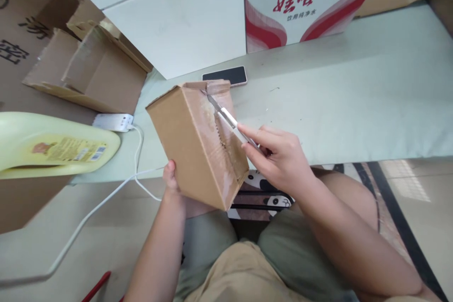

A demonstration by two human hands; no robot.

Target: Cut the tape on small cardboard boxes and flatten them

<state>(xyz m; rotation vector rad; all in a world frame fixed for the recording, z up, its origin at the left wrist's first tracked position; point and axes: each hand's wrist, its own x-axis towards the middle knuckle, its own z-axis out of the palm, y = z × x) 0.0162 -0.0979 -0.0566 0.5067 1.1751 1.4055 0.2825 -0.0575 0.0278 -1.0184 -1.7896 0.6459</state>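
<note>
A brown cardboard box is held tilted over the near edge of the table. My left hand grips its lower left side, thumb on the face and the other fingers hidden behind or under it. In my right hand is a utility knife with a white and grey handle. Its blade lies against the taped side of the box, close to the upper end of the seam. Clear tape covers that side, wrinkled and whitish in places, and a jagged dark line runs along the seam.
Behind the box lies a phone on the pale green tabletop. White boxes and a red-and-white carton stand at the back. Left are a yellow bottle, a white adapter with cable, and open cardboard.
</note>
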